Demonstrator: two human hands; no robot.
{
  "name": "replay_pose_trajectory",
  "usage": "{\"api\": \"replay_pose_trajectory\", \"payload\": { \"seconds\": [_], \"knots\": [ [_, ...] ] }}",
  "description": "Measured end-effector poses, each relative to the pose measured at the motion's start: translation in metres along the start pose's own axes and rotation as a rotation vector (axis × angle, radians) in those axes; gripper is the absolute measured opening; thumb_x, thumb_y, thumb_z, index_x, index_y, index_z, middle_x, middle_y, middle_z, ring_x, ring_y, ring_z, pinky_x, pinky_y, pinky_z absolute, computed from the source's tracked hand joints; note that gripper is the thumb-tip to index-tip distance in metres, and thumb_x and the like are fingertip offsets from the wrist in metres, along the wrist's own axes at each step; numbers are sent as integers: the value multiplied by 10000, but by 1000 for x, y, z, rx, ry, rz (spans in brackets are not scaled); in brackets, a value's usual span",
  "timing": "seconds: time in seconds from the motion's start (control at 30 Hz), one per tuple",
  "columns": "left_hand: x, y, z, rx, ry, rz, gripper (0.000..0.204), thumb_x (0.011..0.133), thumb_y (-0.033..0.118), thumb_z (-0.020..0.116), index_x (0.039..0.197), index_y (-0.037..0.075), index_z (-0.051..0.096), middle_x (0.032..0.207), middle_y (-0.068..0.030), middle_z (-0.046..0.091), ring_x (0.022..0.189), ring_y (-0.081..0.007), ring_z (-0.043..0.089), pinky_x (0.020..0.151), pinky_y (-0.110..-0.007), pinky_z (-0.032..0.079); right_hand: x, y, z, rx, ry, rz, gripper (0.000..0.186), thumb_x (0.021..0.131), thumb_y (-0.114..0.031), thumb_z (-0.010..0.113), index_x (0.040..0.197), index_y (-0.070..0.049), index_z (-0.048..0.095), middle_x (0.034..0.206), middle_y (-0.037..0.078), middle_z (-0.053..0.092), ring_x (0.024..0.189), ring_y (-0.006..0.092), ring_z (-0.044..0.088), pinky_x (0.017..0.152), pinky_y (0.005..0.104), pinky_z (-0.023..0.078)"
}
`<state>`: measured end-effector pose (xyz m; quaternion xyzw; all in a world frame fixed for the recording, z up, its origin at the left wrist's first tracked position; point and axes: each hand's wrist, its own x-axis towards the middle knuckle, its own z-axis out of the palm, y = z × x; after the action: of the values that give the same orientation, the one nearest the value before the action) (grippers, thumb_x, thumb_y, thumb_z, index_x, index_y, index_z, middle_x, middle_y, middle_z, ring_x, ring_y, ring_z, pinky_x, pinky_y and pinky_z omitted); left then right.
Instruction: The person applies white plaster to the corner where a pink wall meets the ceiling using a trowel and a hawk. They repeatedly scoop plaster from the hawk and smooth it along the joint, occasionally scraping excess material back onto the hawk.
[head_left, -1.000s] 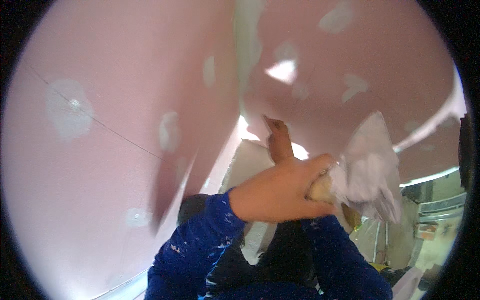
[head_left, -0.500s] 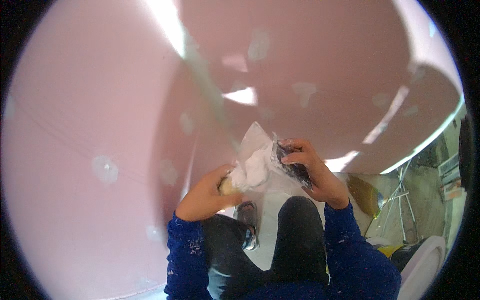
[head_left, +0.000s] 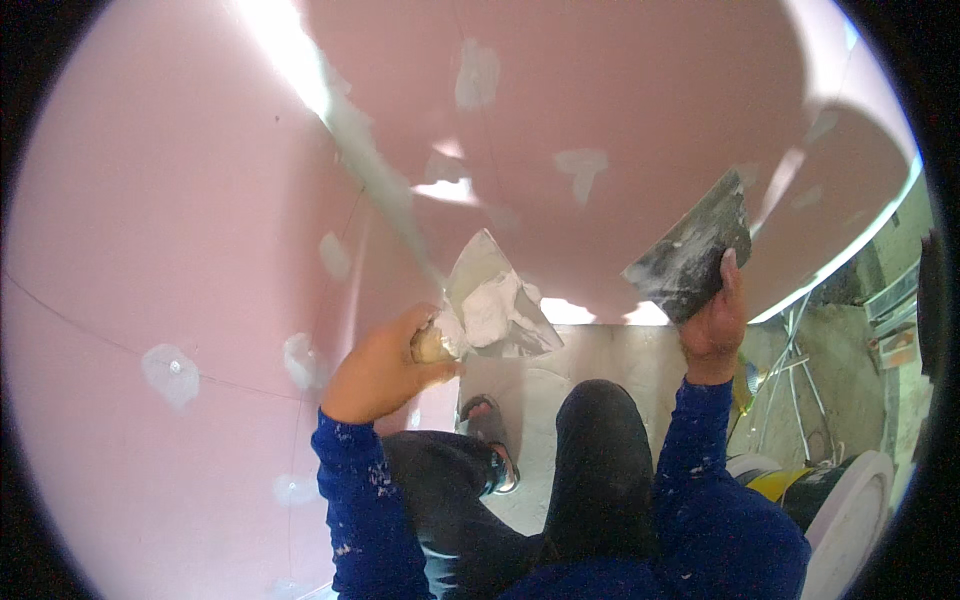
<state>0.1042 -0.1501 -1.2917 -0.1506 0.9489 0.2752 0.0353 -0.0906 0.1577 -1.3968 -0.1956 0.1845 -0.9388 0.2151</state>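
My left hand (head_left: 375,370) is closed round the pale handle of a wide putty knife (head_left: 480,264). A white lump of joint compound (head_left: 490,312) lies on its blade, with smears toward the edge. On the right, my right hand (head_left: 715,328) grips a dark, flat scraper (head_left: 695,255), its broad blade tilted up and streaked with white; the thumb presses on the near face. The two tools are well apart, in front of a pink plasterboard wall (head_left: 560,110). Pale filler covers several spots and runs down the corner seam (head_left: 370,160).
My knees and a sandalled foot (head_left: 488,425) are below my hands, above a grey floor (head_left: 510,380). A bucket with a white rim (head_left: 850,525) stands at the lower right. Thin metal poles (head_left: 800,385) stand beyond it. Another pink wall face (head_left: 200,270) fills the left.
My right hand with the scraper has moved away from the putty knife, up and to the right, and turned its blade upward. My left hand has shifted slightly left.
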Motion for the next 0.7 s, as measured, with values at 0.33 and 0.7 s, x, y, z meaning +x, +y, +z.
{"api": "replay_pose_trajectory", "payload": {
  "seconds": [0.33, 0.7],
  "knots": [
    [4, -22, 9, -103, -202, -86, 528, 726, 278, 818, 1139, 14, 622, 906, -140, 663, 764, -219, 627, 704, -344, 514, -3, 28, 43, -1297, -643, -60, 443, 792, -69, 654, 1231, -126, 655, 1298, 103, 603, 1168, 321, 564, 1031, 437, 407],
    [-4, -29, 6, -99, -162, -161, 515, 714, 310, 820, 1063, -13, 622, 878, -142, 661, 793, -212, 630, 754, -350, 508, -5, 54, 70, -2018, -999, -108, 378, 837, -159, 536, 1144, -327, 680, 1329, 8, 566, 1280, 293, 464, 1095, 501, 339]
  ]
}}
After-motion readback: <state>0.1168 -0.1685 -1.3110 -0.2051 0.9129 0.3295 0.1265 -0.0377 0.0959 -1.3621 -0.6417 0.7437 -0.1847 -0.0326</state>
